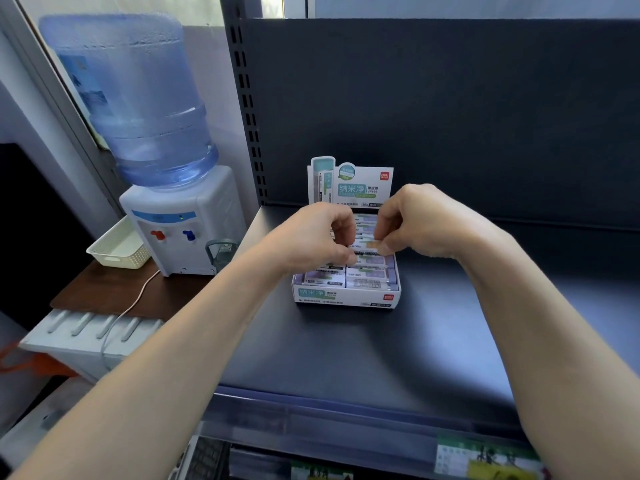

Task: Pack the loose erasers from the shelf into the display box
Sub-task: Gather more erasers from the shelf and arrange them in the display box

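Many erasers (pixel 369 273) lie packed in rows inside the display box (pixel 346 296), which stands open with its printed lid upright at its 12 o'clock edge. Above the rows, one eraser (pixel 365 244) is pinched at its 3 o'clock end by the right hand (pixel 422 220), thumb against curled forefinger. The left hand (pixel 318 237), fingers curled, pinches its 9 o'clock end. The box rests on the dark shelf (pixel 363 348). A water dispenser (pixel 183 216) stands at the box's 9 o'clock on a brown counter (pixel 114 292), beside a white basket (pixel 117 251).
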`<state>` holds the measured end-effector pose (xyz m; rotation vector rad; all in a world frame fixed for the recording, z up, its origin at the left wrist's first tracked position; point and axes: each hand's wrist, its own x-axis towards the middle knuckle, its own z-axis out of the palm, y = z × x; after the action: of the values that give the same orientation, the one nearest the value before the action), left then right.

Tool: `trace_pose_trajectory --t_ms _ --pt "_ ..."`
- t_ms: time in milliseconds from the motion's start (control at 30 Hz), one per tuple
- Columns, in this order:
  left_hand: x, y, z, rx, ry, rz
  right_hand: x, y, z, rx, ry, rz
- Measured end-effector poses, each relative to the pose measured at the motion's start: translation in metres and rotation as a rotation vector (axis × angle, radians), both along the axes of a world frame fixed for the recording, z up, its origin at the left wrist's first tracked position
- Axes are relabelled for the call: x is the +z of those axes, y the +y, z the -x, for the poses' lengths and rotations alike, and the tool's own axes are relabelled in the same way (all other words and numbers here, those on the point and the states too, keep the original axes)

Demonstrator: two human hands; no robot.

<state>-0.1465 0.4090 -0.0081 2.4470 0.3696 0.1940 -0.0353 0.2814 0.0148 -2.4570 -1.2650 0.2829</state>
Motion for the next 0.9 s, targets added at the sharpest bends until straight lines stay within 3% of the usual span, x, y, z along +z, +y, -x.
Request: trace_pose_trajectory --t_ms 200,633,900 --pt "-0.004 -0.002 0.000 0.077 -0.103 0.003 0.002 -0.001 0.000 -0.010 0.015 0.024" --pt "-0.004 -0.004 -0.008 0.090 -0.039 -0.138 -0.008 0.001 -0.004 -0.037 0.020 -0.056" --pt "0.000 0.000 -0.007 0.057 -0.001 -0.104 -0.010 0.001 -0.011 -0.095 0.027 -0.135"
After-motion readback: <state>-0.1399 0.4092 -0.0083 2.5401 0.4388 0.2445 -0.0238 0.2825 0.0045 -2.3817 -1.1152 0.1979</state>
